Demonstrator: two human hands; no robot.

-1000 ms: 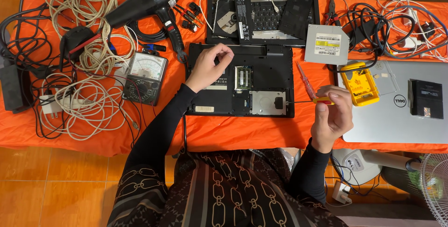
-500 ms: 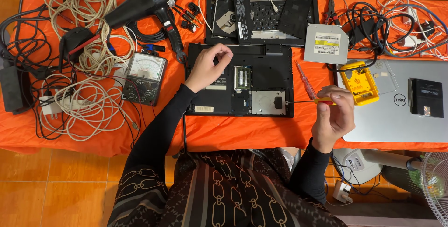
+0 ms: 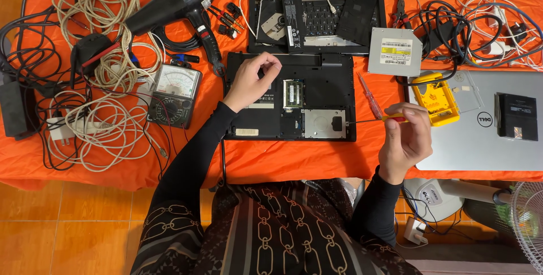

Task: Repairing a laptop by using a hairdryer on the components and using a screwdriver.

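Observation:
An opened black laptop base lies upside down on the orange cloth, its memory and drive bays exposed. My left hand rests on its left part, fingers curled near the top edge. My right hand grips a screwdriver with a yellow-orange handle; the thin shaft points left and its tip touches the laptop's lower right corner by the silver drive bay. A second, red-handled screwdriver lies on the cloth just right of the laptop.
A black heat gun, analog multimeter and coiled cables fill the left. Another dismantled laptop sits behind. An optical drive, yellow parts box, silver laptop and tangled cords lie right.
My right hand has tilted the screwdriver from slanting upward to nearly level, bringing its tip onto the laptop's lower right corner. The left hand has stayed put.

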